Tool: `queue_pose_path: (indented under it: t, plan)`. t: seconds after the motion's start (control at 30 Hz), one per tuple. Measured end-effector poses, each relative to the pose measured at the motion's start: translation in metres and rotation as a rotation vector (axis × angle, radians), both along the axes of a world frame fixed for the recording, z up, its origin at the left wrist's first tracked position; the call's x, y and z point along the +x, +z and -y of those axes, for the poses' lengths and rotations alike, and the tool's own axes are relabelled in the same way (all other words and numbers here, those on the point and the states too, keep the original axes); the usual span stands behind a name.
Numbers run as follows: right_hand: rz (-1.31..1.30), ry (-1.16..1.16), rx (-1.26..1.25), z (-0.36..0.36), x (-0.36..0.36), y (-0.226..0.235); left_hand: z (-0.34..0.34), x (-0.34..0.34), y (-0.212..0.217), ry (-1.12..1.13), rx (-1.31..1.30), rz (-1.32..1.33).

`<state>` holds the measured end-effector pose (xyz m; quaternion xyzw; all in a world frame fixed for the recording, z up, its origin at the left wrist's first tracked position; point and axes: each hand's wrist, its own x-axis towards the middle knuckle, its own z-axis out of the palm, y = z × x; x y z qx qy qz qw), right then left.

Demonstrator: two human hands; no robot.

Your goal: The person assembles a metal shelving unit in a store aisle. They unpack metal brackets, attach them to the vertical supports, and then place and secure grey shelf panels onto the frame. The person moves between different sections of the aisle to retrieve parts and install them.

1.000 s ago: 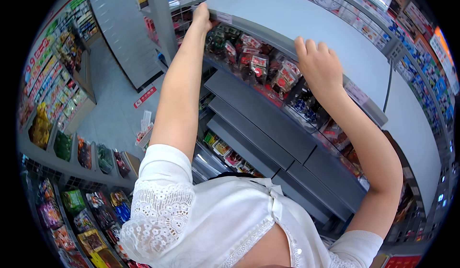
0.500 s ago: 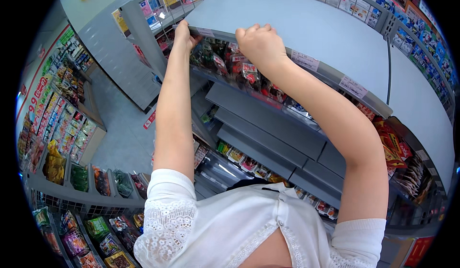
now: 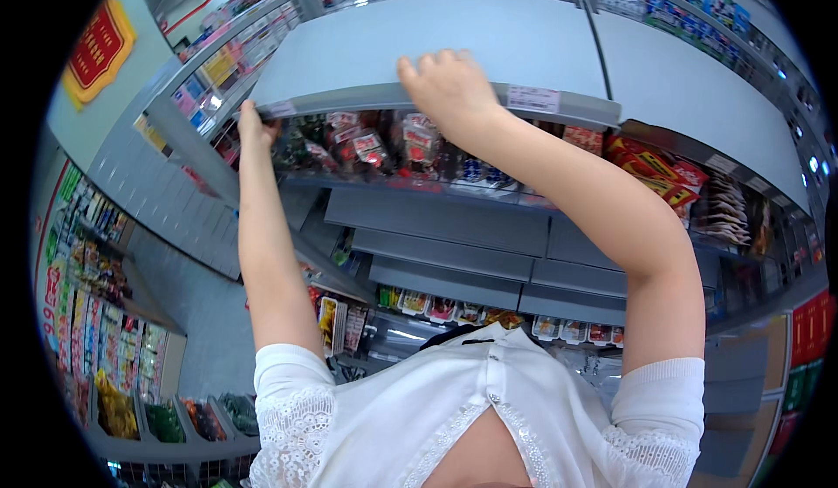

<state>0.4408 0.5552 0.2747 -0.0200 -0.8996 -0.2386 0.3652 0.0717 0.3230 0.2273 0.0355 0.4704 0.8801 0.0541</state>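
Observation:
A bare grey top shelf board (image 3: 454,38) of a shop rack lies in front of me. My left hand (image 3: 254,126) grips its front left corner, fingers curled under the edge. My right hand (image 3: 447,86) is clamped over the front edge near the middle, just left of a small white price tag (image 3: 532,99). Under the board hang and stand red and dark snack packets (image 3: 375,149).
Lower grey shelves (image 3: 436,226) step out toward me, with small packaged goods (image 3: 454,309) on the lowest one. More packets (image 3: 663,178) fill the shelf bay to the right. Another rack of colourful bags (image 3: 96,313) stands at the left across a grey floor aisle (image 3: 205,331).
The view has swung so the shelf sits higher and more level. My right hand has slid left along the front edge; my left hand stays at the left corner.

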Motion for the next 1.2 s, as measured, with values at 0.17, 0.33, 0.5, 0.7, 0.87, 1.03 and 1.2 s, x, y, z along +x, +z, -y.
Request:
queue_pose_path:
  t: [0.17, 0.33, 0.5, 0.7, 0.87, 1.03, 1.2]
  plan:
    - [0.034, -0.153, 0.010, -0.040, 0.076, 0.003, -0.012, 0.009, 0.001, 0.024, 0.079, 0.002]
    - [-0.133, -0.132, 0.119, -0.055, 0.087, -0.017, -0.008, 0.012, 0.005, -0.004, 0.039, -0.029]
    - [-0.300, -0.016, 0.233, -0.064, 0.078, -0.036, -0.005, 0.012, 0.000, 0.008, -0.016, -0.002]
    - [-0.233, 0.078, 0.129, -0.045, 0.094, -0.013, -0.004, 0.054, 0.001, -0.019, 0.022, -0.011]
    - [-0.215, 0.061, 0.135, -0.033, 0.157, 0.042, 0.003, 0.136, 0.029, -0.272, 0.001, -0.094]
    - [-0.108, -0.068, 0.021, -0.076, 0.242, 0.053, 0.013, 0.213, 0.040, -0.541, -0.131, -0.218]
    - [0.013, -0.197, -0.240, -0.123, 0.300, 0.040, -0.050, 0.309, 0.030, -0.340, -0.440, -0.819]
